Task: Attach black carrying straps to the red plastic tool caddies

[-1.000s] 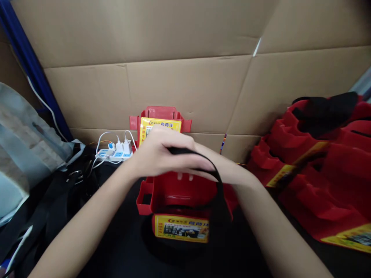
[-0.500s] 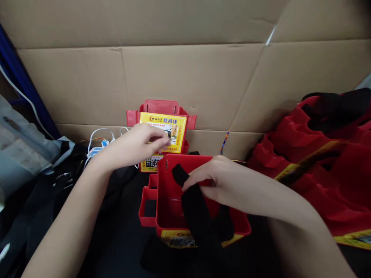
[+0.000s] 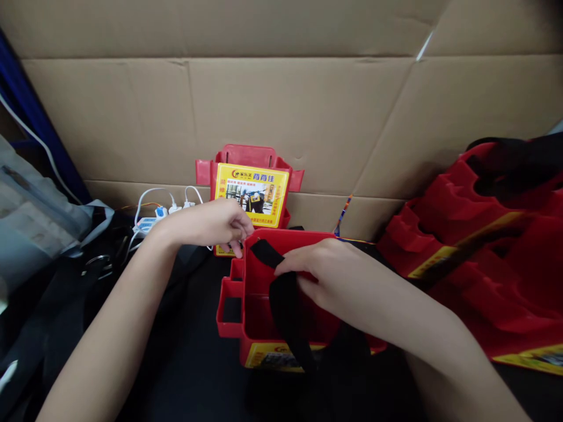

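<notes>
A red plastic box (image 3: 255, 316) with side loops on its left wall and a yellow label on its front stands in front of me. My right hand (image 3: 316, 269) is above the box, pinching a black webbing strap (image 3: 285, 310). The strap's short end reaches to the box's back left corner, and its length hangs over the front wall. My left hand (image 3: 231, 225) is just outside that corner, fingers curled close to the rim; whether they grip anything is hidden.
Behind is another red box with a yellow label (image 3: 255, 196), against cardboard (image 3: 299, 117). Stacked red boxes (image 3: 475, 258) with black straps stand at the right. A white power strip (image 3: 147, 224) with plugs, black straps (image 3: 61, 316) and a plastic bag (image 3: 39, 217) lie left.
My left hand has come down and right to the box's back left corner, its fingers curling. My right hand has shifted the strap's end left to that corner.
</notes>
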### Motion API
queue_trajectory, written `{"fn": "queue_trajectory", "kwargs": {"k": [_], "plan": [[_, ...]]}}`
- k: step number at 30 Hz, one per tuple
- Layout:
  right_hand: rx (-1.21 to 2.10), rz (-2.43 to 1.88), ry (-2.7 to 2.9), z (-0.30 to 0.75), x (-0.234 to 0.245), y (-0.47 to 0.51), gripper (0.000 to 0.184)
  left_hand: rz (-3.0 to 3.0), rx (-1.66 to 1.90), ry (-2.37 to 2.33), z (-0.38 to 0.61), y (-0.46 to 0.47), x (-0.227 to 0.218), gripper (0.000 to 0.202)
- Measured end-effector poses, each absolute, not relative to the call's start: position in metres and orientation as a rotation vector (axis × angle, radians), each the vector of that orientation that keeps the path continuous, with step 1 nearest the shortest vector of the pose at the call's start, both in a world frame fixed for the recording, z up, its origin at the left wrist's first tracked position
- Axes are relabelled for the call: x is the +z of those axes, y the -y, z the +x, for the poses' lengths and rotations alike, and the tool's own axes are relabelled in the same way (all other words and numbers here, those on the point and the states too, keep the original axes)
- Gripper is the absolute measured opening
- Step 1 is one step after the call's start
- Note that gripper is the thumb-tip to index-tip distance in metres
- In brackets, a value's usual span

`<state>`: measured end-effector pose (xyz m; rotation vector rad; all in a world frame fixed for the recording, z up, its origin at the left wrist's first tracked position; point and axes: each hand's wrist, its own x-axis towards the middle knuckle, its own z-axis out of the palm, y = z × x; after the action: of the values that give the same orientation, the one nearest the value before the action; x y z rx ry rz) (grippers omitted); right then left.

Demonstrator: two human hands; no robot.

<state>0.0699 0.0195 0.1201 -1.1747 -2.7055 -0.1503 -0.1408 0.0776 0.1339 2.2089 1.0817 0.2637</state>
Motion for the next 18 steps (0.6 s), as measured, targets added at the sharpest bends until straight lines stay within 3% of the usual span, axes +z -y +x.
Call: {"fn": "queue_trajectory", "kwargs": {"k": [18], "plan": [[-0.337,-1.3,2.745,0.059,0.117,-0.01,0.024,2.266,0.227,-1.057,-0.139,-0.08,0.131,0.016]]}}
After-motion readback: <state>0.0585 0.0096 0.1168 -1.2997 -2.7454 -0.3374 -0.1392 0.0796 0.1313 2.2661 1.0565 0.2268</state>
